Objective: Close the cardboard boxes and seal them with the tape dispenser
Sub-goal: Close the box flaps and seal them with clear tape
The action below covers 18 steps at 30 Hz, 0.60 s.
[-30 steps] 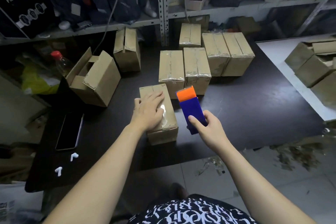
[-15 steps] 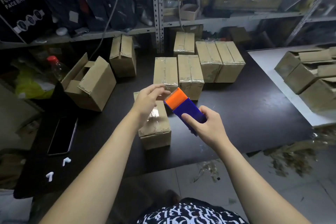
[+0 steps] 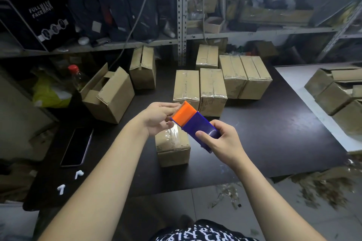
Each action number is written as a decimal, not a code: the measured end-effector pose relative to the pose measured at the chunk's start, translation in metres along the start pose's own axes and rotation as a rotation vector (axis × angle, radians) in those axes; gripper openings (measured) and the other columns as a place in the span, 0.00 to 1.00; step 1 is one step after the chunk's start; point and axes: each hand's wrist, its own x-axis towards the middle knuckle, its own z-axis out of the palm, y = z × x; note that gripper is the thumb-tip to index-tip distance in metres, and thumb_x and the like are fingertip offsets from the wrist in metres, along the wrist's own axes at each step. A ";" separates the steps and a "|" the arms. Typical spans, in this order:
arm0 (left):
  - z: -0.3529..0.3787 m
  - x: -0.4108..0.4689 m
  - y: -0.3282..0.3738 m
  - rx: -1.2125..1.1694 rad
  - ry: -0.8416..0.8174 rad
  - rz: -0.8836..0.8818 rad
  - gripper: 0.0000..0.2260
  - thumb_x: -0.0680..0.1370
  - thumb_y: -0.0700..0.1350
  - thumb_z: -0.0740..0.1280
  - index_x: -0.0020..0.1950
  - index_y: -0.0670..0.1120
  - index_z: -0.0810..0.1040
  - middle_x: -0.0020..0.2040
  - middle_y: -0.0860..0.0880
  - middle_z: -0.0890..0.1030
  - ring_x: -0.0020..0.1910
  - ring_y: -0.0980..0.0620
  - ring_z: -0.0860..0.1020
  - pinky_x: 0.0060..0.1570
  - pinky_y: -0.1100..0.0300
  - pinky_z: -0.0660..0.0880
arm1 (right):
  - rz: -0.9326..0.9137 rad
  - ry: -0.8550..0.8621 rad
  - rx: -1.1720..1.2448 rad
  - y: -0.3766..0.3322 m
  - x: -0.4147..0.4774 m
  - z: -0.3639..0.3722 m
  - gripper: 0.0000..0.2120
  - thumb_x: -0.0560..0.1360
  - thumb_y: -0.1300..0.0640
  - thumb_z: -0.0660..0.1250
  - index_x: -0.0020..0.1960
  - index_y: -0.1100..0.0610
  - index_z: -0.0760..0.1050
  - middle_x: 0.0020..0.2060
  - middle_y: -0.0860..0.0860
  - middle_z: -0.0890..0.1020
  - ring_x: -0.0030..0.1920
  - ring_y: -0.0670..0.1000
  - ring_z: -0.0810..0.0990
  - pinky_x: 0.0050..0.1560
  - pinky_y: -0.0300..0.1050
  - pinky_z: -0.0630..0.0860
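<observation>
Over the near edge of the dark surface point(image 3: 274, 133), both arms reach forward and meet at the tape dispenser point(image 3: 197, 126), which is held in the air, tilted, with its orange head up and to the left and its blue body down and to the right; the right hand point(image 3: 222, 142) grips the blue body, thumb lying across its upper face and fingers wrapped underneath; the left hand point(image 3: 157, 118) pinches the toothed edge of the orange head, thumb above and curled fingers below, though whether a tape end sits between them I cannot tell; just beneath the two hands a small closed cardboard box point(image 3: 173, 148) stands on the surface with shiny clear tape along its top; behind it, a group of taped boxes point(image 3: 212, 90) stands side by side toward the shelving point(image 3: 182, 15); off to the left an open box point(image 3: 112, 100) lies on its side with flaps spread, near a bottle with a red cap point(image 3: 75, 76); a dark phone point(image 3: 77, 146) lies flat at the left edge, with two white earbuds point(image 3: 78, 174) nearer to me; more brown boxes point(image 3: 333, 94) are heaped on a white top at far right
</observation>
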 end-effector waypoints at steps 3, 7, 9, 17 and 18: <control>-0.007 -0.001 0.002 0.102 0.003 0.065 0.09 0.79 0.47 0.74 0.56 0.45 0.86 0.50 0.44 0.85 0.46 0.51 0.81 0.39 0.60 0.76 | 0.012 -0.025 -0.010 0.000 0.001 0.003 0.10 0.76 0.54 0.77 0.49 0.57 0.78 0.36 0.48 0.83 0.34 0.49 0.82 0.33 0.41 0.77; -0.012 -0.006 0.010 0.342 0.030 0.277 0.10 0.79 0.52 0.73 0.54 0.48 0.87 0.44 0.51 0.87 0.45 0.54 0.83 0.42 0.60 0.77 | -0.011 -0.077 -0.090 -0.001 0.004 0.005 0.15 0.76 0.50 0.76 0.46 0.57 0.74 0.35 0.52 0.84 0.34 0.54 0.84 0.36 0.54 0.80; -0.015 -0.008 0.014 0.409 0.052 0.368 0.09 0.79 0.51 0.72 0.53 0.48 0.88 0.45 0.51 0.88 0.50 0.52 0.85 0.48 0.55 0.82 | -0.063 -0.112 -0.199 -0.005 0.006 0.006 0.18 0.74 0.42 0.75 0.47 0.55 0.75 0.36 0.52 0.85 0.35 0.55 0.85 0.40 0.59 0.83; -0.019 -0.012 0.020 0.419 0.193 0.556 0.03 0.78 0.46 0.75 0.50 0.49 0.88 0.43 0.54 0.87 0.48 0.57 0.85 0.48 0.63 0.80 | -0.185 -0.015 -0.335 0.008 0.009 0.006 0.14 0.76 0.47 0.77 0.43 0.45 0.72 0.31 0.42 0.82 0.33 0.48 0.82 0.36 0.43 0.76; -0.021 -0.015 0.022 0.397 0.240 0.576 0.02 0.79 0.45 0.74 0.49 0.49 0.88 0.41 0.54 0.87 0.46 0.58 0.84 0.45 0.66 0.79 | -0.182 0.011 -0.349 0.016 0.007 0.004 0.14 0.75 0.46 0.77 0.42 0.45 0.72 0.31 0.42 0.82 0.33 0.48 0.82 0.35 0.44 0.76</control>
